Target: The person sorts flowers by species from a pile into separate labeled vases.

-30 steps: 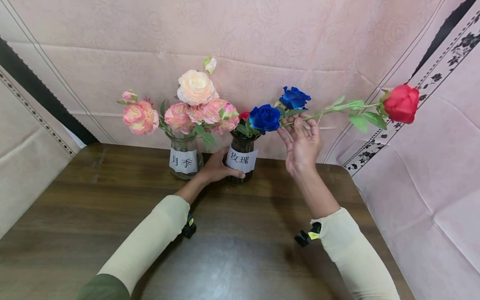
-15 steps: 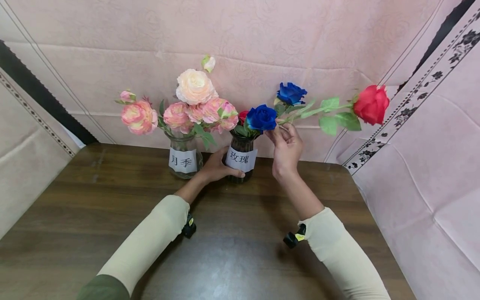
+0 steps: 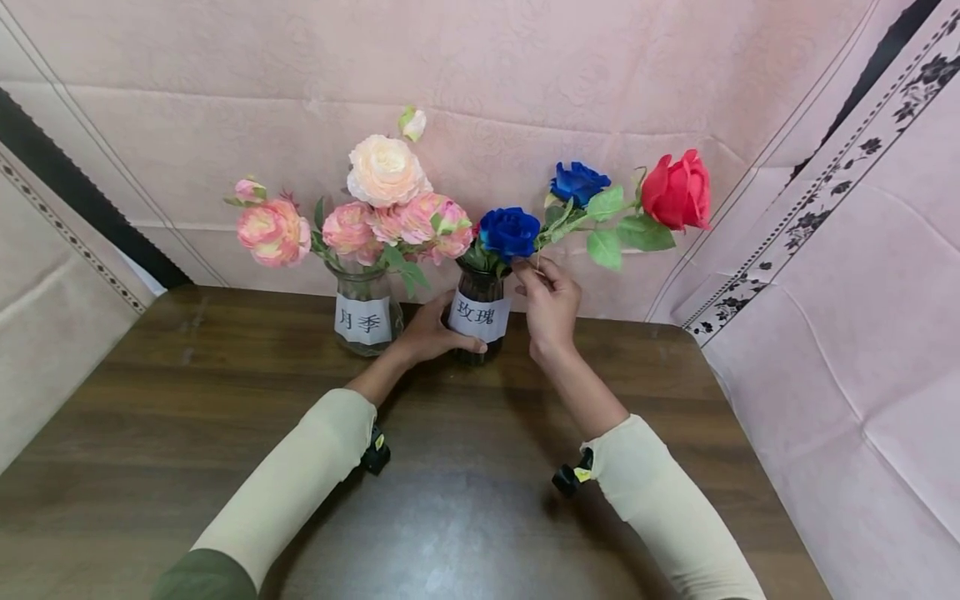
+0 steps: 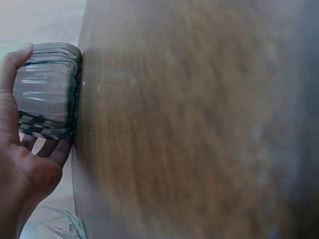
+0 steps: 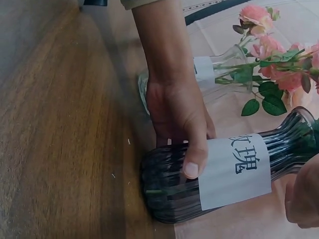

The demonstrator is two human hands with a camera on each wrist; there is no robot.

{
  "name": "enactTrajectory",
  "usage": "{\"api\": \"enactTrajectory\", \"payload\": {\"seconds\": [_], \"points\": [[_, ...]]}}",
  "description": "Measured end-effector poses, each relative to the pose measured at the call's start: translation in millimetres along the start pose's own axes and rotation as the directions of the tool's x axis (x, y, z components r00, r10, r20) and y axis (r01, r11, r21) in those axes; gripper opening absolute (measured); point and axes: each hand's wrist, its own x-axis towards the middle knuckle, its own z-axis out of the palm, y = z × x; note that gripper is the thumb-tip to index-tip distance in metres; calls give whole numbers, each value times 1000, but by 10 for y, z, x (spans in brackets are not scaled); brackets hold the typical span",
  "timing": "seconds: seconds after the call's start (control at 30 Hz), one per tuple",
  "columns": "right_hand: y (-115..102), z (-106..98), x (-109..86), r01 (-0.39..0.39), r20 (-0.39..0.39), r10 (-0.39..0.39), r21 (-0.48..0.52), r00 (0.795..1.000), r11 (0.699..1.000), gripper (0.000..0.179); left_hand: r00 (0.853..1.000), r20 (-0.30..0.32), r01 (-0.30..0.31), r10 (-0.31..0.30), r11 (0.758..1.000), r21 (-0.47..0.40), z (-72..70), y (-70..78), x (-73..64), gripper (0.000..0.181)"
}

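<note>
A dark ribbed glass vase (image 3: 480, 286) with a white paper label stands near the table's back edge, holding blue roses (image 3: 510, 232). Low on its body, my left hand (image 3: 432, 335) grips it, thumb across the front, as the right wrist view (image 5: 179, 109) also shows. My right hand (image 3: 553, 307) is beside the vase's mouth, pinching the stem of a red rose (image 3: 677, 192). The rose leans far to the right, its bloom beyond the second blue rose (image 3: 579, 183). Leaves and fingers hide the stem's lower end; I cannot tell whether it is inside the vase.
Left of the dark vase stands a clear glass vase (image 3: 363, 288) with its own label, filled with pink flowers (image 3: 274, 232) and a cream one (image 3: 387, 171). Close behind both vases hangs a pale pink patterned cloth (image 3: 570, 75). The brown wooden table (image 3: 450, 500) spreads out in front.
My right hand has moved left and slightly down toward the vase's mouth, bringing the red rose left and tilting its bloom more upright. My left hand keeps its grip on the vase.
</note>
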Motion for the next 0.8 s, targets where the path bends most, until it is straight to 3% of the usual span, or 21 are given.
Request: {"api": "enactTrajectory", "payload": {"seconds": [0.2, 0.33, 0.43, 0.57, 0.8], "points": [[34, -34, -57, 99, -36, -97, 52, 995, 994, 25, 1000, 2, 6, -6, 1000, 3, -6, -1, 6, 86], [47, -41, -56, 225, -91, -217, 95, 972, 970, 18, 1000, 4, 5, -5, 1000, 9, -1, -4, 10, 86], [31, -34, -20, 286, -82, -278, 107, 957, 952, 14, 1000, 4, 1, -1, 1000, 10, 3, -7, 12, 84], [10, -30, 17, 273, -35, -271, 91, 962, 958, 10, 1000, 8, 2, -2, 1000, 9, 6, -7, 11, 85], [22, -59, -10, 180, 52, -179, 2, 982, 984, 11, 1000, 7, 15, -15, 1000, 22, 0, 8, 0, 87]]}}
